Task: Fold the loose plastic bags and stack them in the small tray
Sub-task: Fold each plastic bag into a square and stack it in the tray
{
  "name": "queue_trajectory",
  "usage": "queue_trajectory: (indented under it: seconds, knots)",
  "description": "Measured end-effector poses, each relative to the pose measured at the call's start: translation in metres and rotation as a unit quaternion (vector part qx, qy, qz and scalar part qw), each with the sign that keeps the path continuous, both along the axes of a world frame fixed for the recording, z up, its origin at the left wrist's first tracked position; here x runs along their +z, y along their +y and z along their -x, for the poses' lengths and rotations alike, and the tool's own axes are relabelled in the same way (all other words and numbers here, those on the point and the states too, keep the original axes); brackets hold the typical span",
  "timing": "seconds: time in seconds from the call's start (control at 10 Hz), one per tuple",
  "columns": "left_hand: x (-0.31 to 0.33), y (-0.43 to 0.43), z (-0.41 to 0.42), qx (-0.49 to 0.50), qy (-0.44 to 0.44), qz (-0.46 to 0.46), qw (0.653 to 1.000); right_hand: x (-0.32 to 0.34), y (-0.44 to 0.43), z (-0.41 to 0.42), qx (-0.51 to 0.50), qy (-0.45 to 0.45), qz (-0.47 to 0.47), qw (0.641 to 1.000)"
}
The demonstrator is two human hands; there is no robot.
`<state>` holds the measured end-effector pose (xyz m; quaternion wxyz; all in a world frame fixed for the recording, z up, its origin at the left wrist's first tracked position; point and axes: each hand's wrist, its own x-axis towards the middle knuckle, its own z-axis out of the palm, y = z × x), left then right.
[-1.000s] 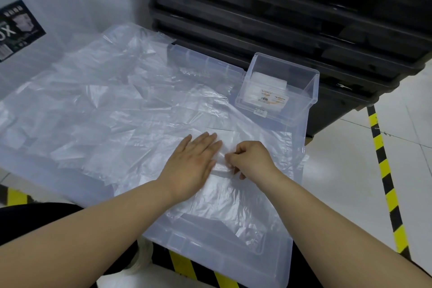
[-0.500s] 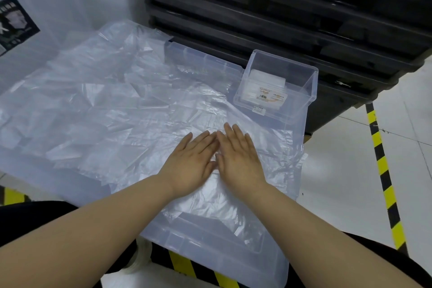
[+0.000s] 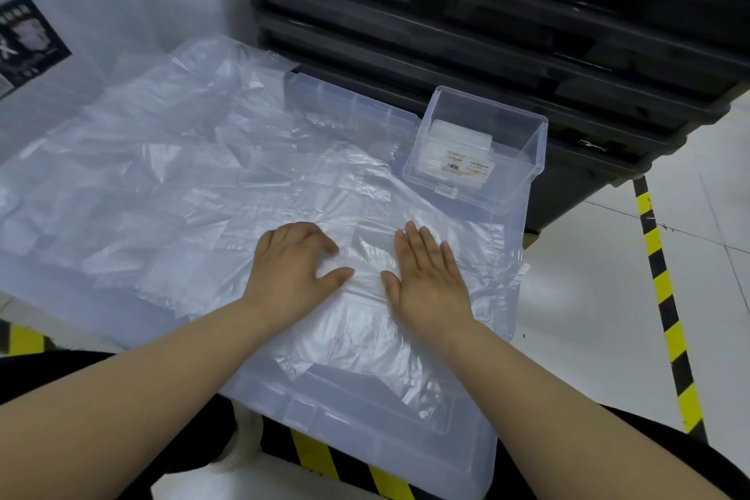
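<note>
- Flat and spread, our right hand (image 3: 426, 284) presses the plastic bag (image 3: 365, 252) onto the clear bin (image 3: 365, 434); our left hand (image 3: 294, 268) has bent fingers, tips on the film, and we cannot tell if it pinches a fold
- We judge the bag feather-light, limp and slippery, so creases need palm pressure, and edges or corners are where to take hold
- Beyond, to the left, the loose bags (image 3: 162, 191) lie spread out
- Farthest, the small tray (image 3: 536, 158) holds a pale stack (image 3: 462, 134)

Clear plastic bag (image 3: 365, 313) spread flat, wrinkled, atop loose bags (image 3: 162, 195); small tray (image 3: 529, 158) clear, upright, just beyond, holding folded stack (image 3: 458, 134)
</note>
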<state>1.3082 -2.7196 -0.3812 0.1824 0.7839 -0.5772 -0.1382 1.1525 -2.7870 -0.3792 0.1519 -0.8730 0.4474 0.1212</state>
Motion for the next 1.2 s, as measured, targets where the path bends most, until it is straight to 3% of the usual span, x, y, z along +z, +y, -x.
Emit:
queue_trajectory:
  seconds: [0.3, 0.7, 0.8, 0.9, 1.0, 1.1, 1.2]
  knots:
    - [0.005, -0.001, 0.005, 0.059, 0.076, -0.074, 0.993, 0.001, 0.001, -0.001, -0.004, -0.002, -0.009, 1.0]
    - [0.008, -0.004, 0.008, 0.042, -0.045, -0.134, 0.989, 0.002, 0.001, -0.001, -0.005, 0.003, -0.003, 1.0]
    - [0.005, -0.002, 0.006, 0.008, -0.102, 0.011, 0.995, 0.002, 0.001, -0.001, -0.005, 0.004, -0.001, 1.0]
    - [-0.002, -0.003, 0.014, -0.106, -0.11, 0.146, 0.977, -0.001, 0.001, -0.003, -0.007, 0.001, 0.004, 1.0]
    - [-0.005, -0.011, 0.027, -0.182, -0.13, 0.086, 0.971, -0.005, 0.002, -0.004, -0.01, -0.021, 0.018, 1.0]
    - [-0.005, -0.021, 0.032, -0.175, -0.114, -0.031, 0.978, -0.006, 0.002, -0.003, -0.011, -0.026, 0.015, 0.999]
    - [-0.017, -0.025, 0.023, -0.161, -0.116, -0.075, 0.977, -0.005, 0.001, -0.003, -0.001, -0.023, 0.018, 1.0]
